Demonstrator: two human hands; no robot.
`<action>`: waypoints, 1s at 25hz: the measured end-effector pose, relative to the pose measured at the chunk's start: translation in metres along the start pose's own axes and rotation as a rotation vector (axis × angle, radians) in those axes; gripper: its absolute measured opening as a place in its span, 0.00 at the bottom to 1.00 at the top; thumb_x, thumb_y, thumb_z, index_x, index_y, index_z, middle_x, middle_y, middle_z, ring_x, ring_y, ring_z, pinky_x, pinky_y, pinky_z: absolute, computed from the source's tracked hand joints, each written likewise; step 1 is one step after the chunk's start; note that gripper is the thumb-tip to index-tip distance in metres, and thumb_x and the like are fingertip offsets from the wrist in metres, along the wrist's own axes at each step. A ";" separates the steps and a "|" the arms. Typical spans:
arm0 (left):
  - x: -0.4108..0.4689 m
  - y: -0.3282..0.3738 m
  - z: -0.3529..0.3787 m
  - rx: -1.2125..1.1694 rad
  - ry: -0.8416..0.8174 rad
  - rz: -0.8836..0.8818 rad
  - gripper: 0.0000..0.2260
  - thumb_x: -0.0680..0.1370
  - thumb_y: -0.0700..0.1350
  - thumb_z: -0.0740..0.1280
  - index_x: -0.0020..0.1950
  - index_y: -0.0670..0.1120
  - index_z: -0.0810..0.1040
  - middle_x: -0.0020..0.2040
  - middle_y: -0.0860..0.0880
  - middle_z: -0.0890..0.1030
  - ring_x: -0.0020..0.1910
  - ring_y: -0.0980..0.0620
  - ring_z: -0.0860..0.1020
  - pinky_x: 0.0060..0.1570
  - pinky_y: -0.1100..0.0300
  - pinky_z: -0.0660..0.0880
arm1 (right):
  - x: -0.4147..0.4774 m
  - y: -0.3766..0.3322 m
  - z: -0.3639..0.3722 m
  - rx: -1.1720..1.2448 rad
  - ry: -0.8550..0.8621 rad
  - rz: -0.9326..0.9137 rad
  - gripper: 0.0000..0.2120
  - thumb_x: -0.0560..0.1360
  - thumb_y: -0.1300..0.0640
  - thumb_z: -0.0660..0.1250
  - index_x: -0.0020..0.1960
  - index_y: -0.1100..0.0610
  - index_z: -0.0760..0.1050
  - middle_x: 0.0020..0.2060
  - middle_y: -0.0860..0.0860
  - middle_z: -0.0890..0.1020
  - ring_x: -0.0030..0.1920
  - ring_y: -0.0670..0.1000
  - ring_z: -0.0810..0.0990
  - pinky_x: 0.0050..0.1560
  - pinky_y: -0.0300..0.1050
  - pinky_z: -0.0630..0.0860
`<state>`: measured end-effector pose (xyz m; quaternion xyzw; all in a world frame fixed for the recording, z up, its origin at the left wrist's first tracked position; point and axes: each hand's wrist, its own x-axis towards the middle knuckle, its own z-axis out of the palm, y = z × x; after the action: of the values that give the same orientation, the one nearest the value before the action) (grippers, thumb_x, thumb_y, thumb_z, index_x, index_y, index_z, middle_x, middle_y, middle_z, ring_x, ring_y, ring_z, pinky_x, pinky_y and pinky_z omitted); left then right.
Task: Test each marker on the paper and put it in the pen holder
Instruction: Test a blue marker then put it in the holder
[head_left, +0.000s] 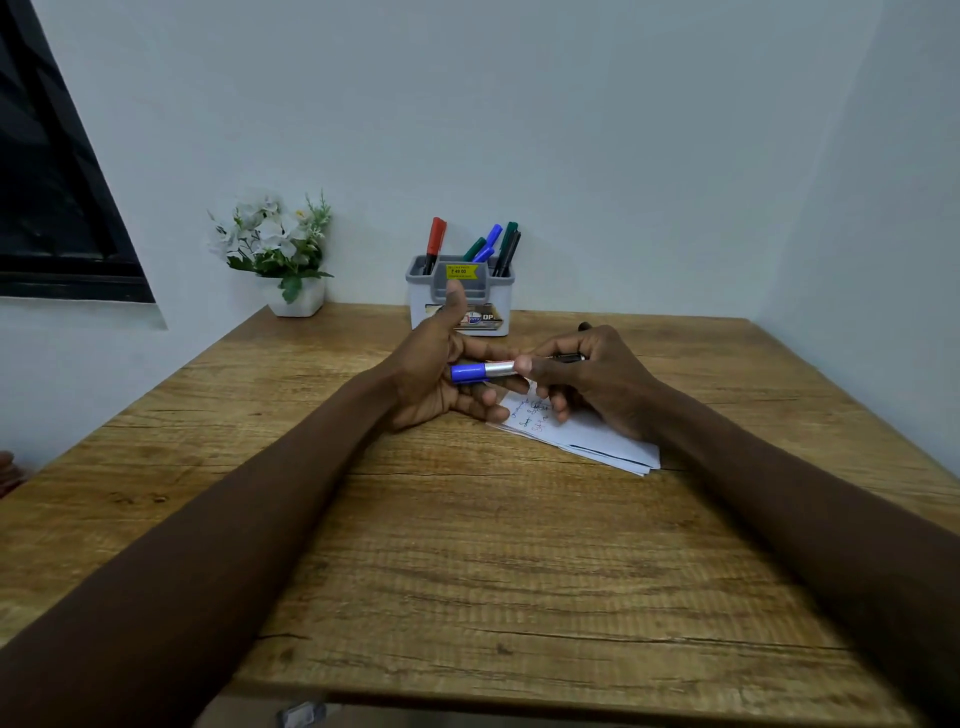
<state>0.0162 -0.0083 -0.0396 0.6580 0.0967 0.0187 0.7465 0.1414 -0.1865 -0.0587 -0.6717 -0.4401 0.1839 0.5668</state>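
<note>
A blue-capped marker (475, 372) with a silver barrel lies level above the table, between my hands. My right hand (587, 382) pinches its barrel end between thumb and fingers; a dark marker (570, 357) is also tucked in that hand, its tip sticking out behind the knuckles. My left hand (436, 364) is spread with the thumb raised, and the blue cap rests against its straight fingers. A folded white paper (597, 439) with coloured scribbles lies under my right hand. The grey pen holder (500, 291) stands behind my hands and holds several markers: red, blue, green and black.
A white pot of artificial flowers (283, 249) stands at the table's back left corner. The wooden table (467, 545) meets white walls at the back and right. A dark window (47, 197) is on the left wall.
</note>
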 end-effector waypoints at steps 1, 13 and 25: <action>0.001 0.000 0.000 -0.013 0.014 0.006 0.48 0.77 0.74 0.45 0.63 0.33 0.79 0.46 0.35 0.84 0.32 0.48 0.78 0.37 0.50 0.82 | 0.001 0.000 0.001 0.007 -0.006 0.007 0.13 0.75 0.54 0.76 0.50 0.64 0.85 0.33 0.59 0.82 0.25 0.49 0.77 0.28 0.41 0.76; 0.002 -0.002 0.016 0.013 0.151 0.132 0.47 0.76 0.76 0.41 0.40 0.35 0.78 0.31 0.42 0.80 0.22 0.52 0.66 0.22 0.66 0.59 | 0.002 -0.002 0.013 -0.051 -0.028 -0.002 0.10 0.79 0.55 0.73 0.47 0.62 0.85 0.26 0.51 0.78 0.21 0.45 0.68 0.22 0.35 0.63; 0.009 -0.006 -0.001 0.131 0.285 0.126 0.20 0.80 0.57 0.68 0.50 0.39 0.82 0.39 0.40 0.82 0.29 0.51 0.78 0.24 0.62 0.73 | 0.010 0.001 0.000 -0.168 0.126 -0.107 0.06 0.76 0.53 0.77 0.49 0.55 0.88 0.38 0.52 0.88 0.34 0.48 0.83 0.30 0.44 0.78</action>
<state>0.0242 -0.0068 -0.0467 0.7006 0.1612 0.1523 0.6782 0.1471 -0.1790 -0.0572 -0.7027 -0.4527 0.0729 0.5440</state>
